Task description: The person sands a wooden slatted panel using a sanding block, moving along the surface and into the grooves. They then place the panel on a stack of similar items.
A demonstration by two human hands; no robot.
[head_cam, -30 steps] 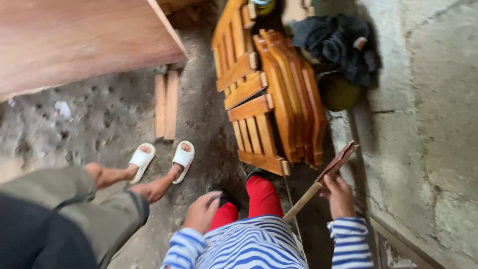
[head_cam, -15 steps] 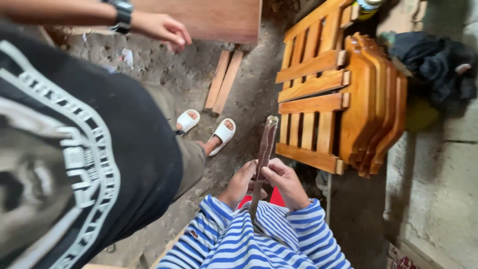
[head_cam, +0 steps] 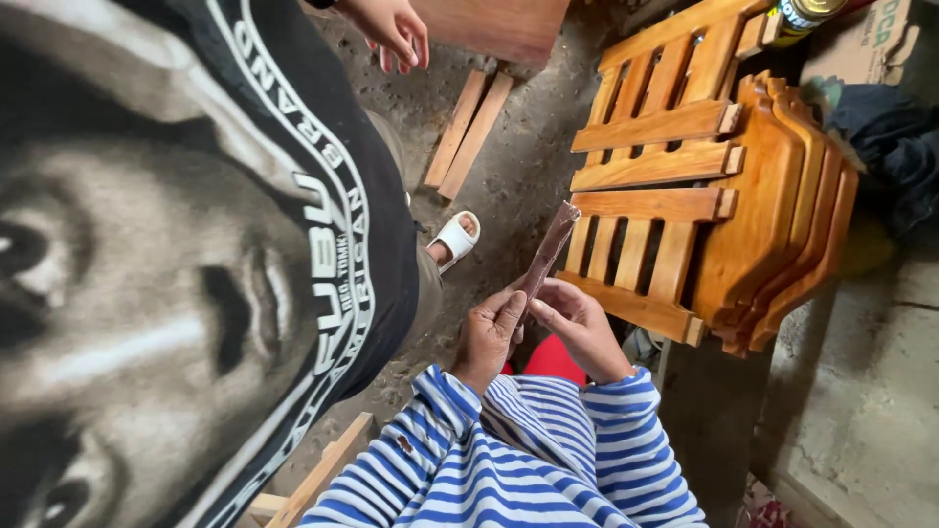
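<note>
Gripping a brown strip (head_cam: pixel 546 252), left hand (head_cam: pixel 486 337) and right hand (head_cam: pixel 579 328) have fingers clamped on its lower end; above the fingers it rises tilted, beside stacked chairs (head_cam: pixel 704 186).

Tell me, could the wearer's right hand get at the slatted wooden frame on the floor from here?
Probably yes, once freed: the right hand grips the brown strip with the left hand, and the slatted wooden frame lies just beyond, nothing between.
</note>
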